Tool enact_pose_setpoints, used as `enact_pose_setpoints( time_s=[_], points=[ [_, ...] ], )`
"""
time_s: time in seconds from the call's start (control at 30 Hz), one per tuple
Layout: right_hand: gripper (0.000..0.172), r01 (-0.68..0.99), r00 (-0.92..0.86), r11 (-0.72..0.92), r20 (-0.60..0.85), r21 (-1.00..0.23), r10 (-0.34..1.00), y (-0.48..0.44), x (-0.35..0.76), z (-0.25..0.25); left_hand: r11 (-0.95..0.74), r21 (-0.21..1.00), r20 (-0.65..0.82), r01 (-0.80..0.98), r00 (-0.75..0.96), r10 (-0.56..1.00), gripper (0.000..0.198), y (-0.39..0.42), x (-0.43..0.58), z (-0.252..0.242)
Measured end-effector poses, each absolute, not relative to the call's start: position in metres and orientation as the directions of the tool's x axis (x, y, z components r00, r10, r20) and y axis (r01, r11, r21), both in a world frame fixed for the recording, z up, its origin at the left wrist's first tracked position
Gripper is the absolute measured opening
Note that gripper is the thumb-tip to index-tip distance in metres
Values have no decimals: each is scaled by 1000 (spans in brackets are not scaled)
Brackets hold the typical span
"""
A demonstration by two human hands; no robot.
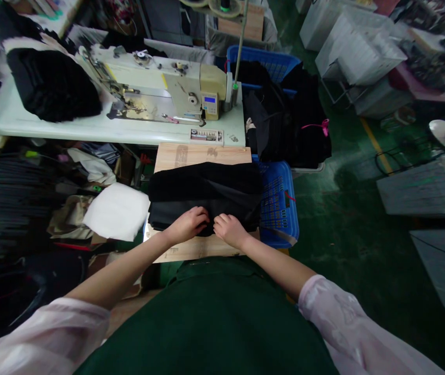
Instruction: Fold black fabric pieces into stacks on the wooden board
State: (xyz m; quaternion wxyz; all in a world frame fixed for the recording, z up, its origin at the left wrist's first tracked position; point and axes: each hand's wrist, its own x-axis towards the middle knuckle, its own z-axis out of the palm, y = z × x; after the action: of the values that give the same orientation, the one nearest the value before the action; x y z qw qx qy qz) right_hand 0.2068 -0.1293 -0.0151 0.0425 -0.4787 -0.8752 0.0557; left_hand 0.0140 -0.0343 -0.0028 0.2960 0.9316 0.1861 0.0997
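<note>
The left grip and the right grip sit a little apart, both with fingers curled and touching the near edge of a folded black cloth bundle; whether either one pinches the fabric or merely presses on it, I cannot tell. The bundle's long axis runs left to right, across the front of the body, and a crease slants over its right part. Most of it lies just beyond the two grips, reaching past the left grip on one side and past the right grip on the other, with a bit of cloth between them. Under it is a wooden board, whose bare strip shows on the near side of the grips. To the right of the right grip, a blue basket stands close against the bundle's end. To the left of the left grip, white material lies near the board. Farther out, the edge of a pale counter bounds the far side, carrying a sewing machine straight ahead and a thick black stack ahead to the left. Ahead to the right, beside the counter, is a dark cloth heap with a pink tie.
</note>
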Motion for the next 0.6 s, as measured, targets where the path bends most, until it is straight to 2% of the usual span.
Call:
enact_pose_setpoints(
  time_s=[0.1, 0.3, 0.37, 0.47, 0.53, 0.6],
  points=[
    [19, 826, -558, 555, -6, -102, 830, -131, 201, -13, -660, 686, 94, 306, 863, 497, 14, -40, 9, -11],
    [20, 798, -596, 590, -17, -124, 803, -131, 195, -20, -593, 763, 107, 259, 853, 510, 15, -36, 12, -9],
    [16, 828, -533, 524, 9, -201, 846, -127, 196, -21, -587, 770, 111, 249, 854, 508, 15, -35, 10, -8],
    [8, 838, -344, 330, 50, -434, 938, -119, 202, -20, -594, 762, 97, 259, 861, 499, 15, -36, 7, -5],
    [8, 789, -222, 193, 23, -583, 975, -117, 208, -17, -616, 741, 92, 267, 868, 488, 17, -37, 5, -5],
    [9, 752, -168, 117, -18, -649, 986, -117, 214, -14, -629, 725, 91, 281, 866, 491, 16, -38, 6, -5]
  ],
)
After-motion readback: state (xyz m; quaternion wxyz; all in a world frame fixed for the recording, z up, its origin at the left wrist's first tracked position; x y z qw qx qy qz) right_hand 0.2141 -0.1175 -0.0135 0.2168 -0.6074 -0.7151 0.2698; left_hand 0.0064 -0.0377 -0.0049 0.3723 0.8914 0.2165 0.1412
